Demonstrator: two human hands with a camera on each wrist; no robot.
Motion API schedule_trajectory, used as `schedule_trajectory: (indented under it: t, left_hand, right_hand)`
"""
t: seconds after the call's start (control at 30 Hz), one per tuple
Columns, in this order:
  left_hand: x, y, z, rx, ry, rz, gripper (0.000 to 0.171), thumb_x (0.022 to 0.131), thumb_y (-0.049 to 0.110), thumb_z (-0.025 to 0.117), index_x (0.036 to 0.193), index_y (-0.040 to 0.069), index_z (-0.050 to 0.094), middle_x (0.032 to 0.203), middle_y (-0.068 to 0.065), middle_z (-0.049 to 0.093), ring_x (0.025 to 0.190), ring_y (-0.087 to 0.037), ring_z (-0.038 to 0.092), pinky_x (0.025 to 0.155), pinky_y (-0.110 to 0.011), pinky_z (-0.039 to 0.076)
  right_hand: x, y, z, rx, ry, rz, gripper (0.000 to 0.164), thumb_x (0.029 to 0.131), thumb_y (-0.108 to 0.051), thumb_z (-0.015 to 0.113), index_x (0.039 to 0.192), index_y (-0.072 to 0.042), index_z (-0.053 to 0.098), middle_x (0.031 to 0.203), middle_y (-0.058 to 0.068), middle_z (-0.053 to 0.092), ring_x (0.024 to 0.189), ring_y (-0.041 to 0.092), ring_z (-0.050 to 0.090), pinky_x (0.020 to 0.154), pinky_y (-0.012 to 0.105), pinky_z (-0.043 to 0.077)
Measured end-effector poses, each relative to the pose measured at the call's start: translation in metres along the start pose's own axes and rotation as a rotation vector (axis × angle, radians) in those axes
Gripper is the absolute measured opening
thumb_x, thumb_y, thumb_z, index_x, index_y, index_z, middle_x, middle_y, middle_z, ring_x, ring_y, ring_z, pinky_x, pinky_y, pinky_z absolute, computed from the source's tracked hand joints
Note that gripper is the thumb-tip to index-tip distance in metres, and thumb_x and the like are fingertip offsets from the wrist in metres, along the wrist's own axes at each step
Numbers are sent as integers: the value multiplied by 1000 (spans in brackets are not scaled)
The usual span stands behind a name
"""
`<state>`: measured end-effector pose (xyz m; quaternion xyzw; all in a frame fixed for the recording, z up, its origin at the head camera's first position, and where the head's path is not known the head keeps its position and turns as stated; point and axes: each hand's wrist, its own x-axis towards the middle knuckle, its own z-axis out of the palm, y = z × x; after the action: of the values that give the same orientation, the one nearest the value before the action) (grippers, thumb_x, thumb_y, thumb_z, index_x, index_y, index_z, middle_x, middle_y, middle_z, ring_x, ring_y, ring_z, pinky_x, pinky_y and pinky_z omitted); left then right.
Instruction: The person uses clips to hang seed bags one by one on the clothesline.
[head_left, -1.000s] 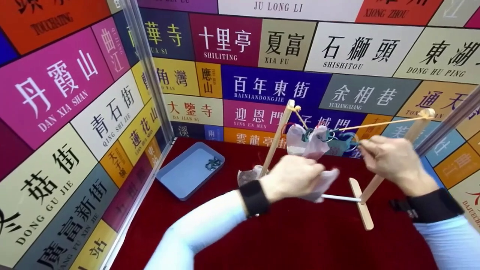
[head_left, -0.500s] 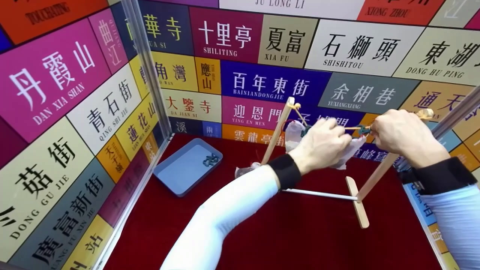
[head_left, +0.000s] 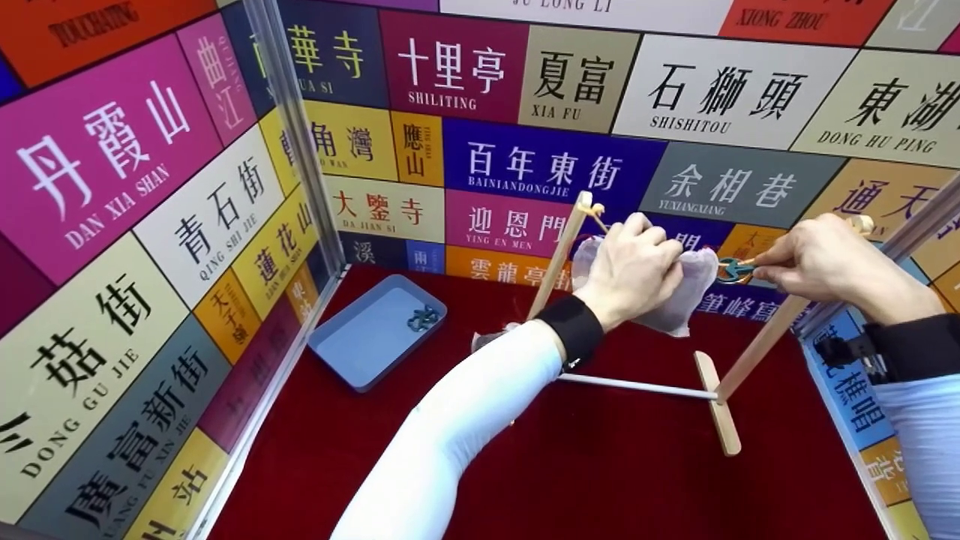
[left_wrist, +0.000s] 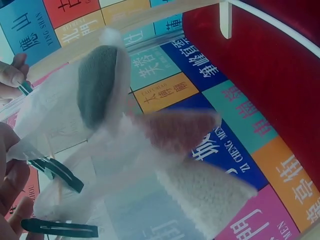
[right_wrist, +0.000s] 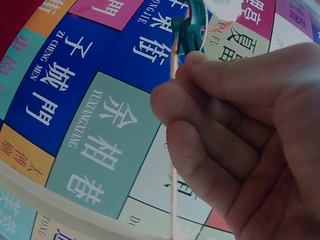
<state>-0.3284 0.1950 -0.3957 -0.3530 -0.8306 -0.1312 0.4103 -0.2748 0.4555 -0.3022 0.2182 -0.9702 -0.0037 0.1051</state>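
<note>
My left hand (head_left: 636, 266) grips the top of a translucent white mesh pouch (head_left: 686, 292) at the string. In the left wrist view, this pouch has dark green contents (left_wrist: 97, 87). Beside it hang a pouch with reddish-brown contents (left_wrist: 180, 132) and one with white grainy contents (left_wrist: 210, 200), with green clips (left_wrist: 60, 229) at their tops. With thumb and fingertips, my right hand (head_left: 832, 262) pinches a green clip (head_left: 735, 270) at the string, just right of the pouch. The right wrist view shows this clip (right_wrist: 192, 30) beyond the thumb, against the string (right_wrist: 173, 200).
The string runs between two wooden posts (head_left: 761, 352), joined low down by a white rod (head_left: 637, 385). A blue-grey tray (head_left: 367, 337) with several green clips (head_left: 424, 319) lies on the dark red cloth (head_left: 600, 465). Another pale pouch (head_left: 487, 341) lies near the left post. Lettered panels surround the cloth.
My left hand has lifted the pouch from below the string up to it. My right hand has brought the green clip to the string, then shifted slightly right.
</note>
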Motion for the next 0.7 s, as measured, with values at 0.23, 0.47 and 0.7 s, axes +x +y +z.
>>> schedule_trajectory:
  t: [0.23,0.47,0.7]
  left_hand:
    - [-2,1,2,22,-14,-51,17,101,39,71,94,28,83,97,13,82,102,-14,72,78,-30,58]
    - [-2,5,1,19,-12,-81,18,98,38,71,88,27,81,95,12,82,96,-13,72,74,-29,58]
    - [-1,5,0,0,-37,-115,18,100,37,70,89,26,80,96,12,81,94,-14,72,76,-29,59]
  right_hand:
    - [0,3,-1,27,-7,74,13,90,-13,91,102,-7,91,78,10,84,53,-1,48,51,29,36]
    - [-2,6,0,66,-19,102,16,93,-15,90,107,-7,90,77,8,84,54,-1,53,55,30,41]
    - [-2,5,2,44,19,84,15,90,-13,91,104,-9,91,74,4,83,53,-1,46,57,30,38]
